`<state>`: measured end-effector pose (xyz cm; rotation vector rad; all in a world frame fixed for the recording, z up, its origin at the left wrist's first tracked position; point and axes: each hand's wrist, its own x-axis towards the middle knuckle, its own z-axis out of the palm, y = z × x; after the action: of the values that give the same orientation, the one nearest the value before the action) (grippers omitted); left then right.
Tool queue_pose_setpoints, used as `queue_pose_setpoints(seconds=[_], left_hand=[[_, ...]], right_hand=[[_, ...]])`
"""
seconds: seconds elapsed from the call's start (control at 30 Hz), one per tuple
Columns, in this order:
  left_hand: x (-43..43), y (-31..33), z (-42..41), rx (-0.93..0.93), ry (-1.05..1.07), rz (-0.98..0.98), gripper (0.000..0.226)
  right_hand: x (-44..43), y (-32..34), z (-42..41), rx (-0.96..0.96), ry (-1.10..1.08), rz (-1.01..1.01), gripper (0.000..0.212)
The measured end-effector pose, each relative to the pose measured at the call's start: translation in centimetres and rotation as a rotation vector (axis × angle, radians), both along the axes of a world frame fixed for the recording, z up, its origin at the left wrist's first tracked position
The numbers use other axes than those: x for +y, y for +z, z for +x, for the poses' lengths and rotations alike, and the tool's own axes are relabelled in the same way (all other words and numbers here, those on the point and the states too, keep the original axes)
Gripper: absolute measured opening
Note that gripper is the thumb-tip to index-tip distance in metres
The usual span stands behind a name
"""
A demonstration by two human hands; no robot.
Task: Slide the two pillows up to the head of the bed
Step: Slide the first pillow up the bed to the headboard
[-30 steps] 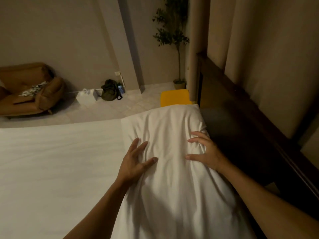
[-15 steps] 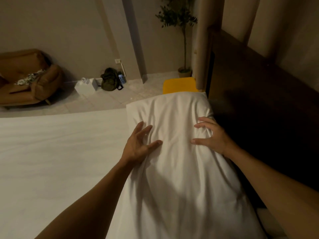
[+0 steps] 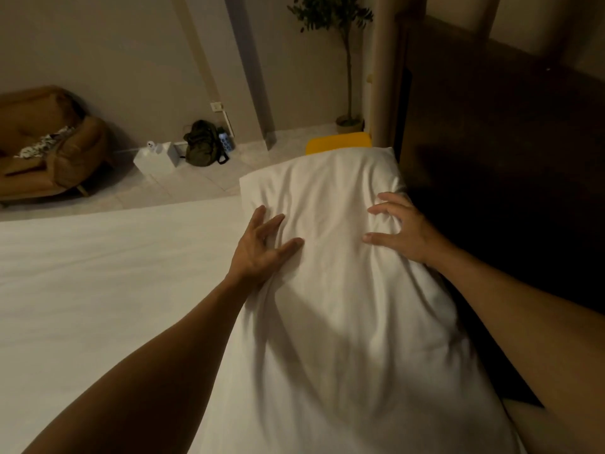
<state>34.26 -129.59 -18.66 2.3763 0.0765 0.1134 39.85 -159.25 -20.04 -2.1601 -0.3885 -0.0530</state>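
A white pillow (image 3: pixel 330 191) lies along the right side of the bed, its right edge against the dark wooden headboard (image 3: pixel 497 165). My left hand (image 3: pixel 262 247) presses flat on the pillow's left side with its fingers spread. Resting on the right side near the headboard is my right hand (image 3: pixel 401 229), fingers also apart. Neither hand grips the fabric. The white cloth runs on down to the bottom of the view, and I cannot tell a second pillow apart from the first.
The white bed sheet (image 3: pixel 114 283) fills the left. Beyond the bed's far edge stand a yellow stool or table (image 3: pixel 339 143), a potted plant (image 3: pixel 348 67), a dark backpack (image 3: pixel 203 149), a white box (image 3: pixel 157 158) and a brown sofa (image 3: pixel 49 142).
My view has leaned forward and closer to the headboard. Both hands stay spread on the pillow and have shifted slightly toward its far end.
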Motion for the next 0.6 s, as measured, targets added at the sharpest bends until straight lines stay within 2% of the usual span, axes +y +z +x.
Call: queue_pose_setpoints(seconds=[0.07, 0.2, 0.47, 0.53, 0.6], left_hand=[[0.4, -1.0, -0.4, 0.071, -0.010, -0.005, 0.083], [1.2, -3.2, -1.6, 0.188, -0.007, -0.003, 0.087], [1.5, -4.4, -2.0, 0.215, 0.009, 0.083, 0.073], [1.5, -4.6, -1.9, 0.197, 0.007, 0.183, 0.075], [0.9, -4.4, -1.9, 0.137, -0.011, 0.376, 0.077]], right_hand=[[-0.2, -1.2, -0.5, 0.029, -0.002, -0.094, 0.060], [-1.3, -3.7, -2.0, 0.211, -0.016, -0.283, 0.073], [-1.2, -4.0, -2.1, 0.309, 0.034, -0.435, 0.080], [-1.2, -3.9, -2.2, 0.315, 0.028, -0.463, 0.081], [-0.7, -3.6, -2.3, 0.283, 0.014, -0.506, 0.083]])
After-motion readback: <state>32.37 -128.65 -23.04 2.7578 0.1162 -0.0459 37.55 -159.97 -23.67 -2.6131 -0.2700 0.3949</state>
